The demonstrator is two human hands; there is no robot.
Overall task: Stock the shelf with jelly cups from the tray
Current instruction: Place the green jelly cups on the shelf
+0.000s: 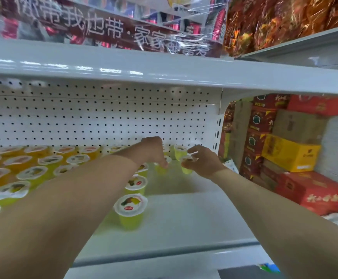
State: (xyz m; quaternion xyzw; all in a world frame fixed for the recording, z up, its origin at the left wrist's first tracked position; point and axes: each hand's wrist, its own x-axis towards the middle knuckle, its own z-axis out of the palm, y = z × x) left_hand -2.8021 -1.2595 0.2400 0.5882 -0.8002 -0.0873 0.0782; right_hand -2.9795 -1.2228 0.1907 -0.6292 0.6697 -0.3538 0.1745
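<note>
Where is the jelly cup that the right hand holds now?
In the head view, right of centre: the right hand grips this green jelly cup near the shelf's back wall, beside another green cup that the left hand holds.

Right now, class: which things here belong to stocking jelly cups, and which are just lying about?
Job: left hand holding a green cup; right hand holding a second cup; jelly cups; shelf.
Lying about: boxes, snack bags, banner.

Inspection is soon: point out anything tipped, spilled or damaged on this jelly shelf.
Nothing stands out: cups stand upright in rows, lids on, no spill on shelf. Left hand and right hand each grip one at the back.
</note>
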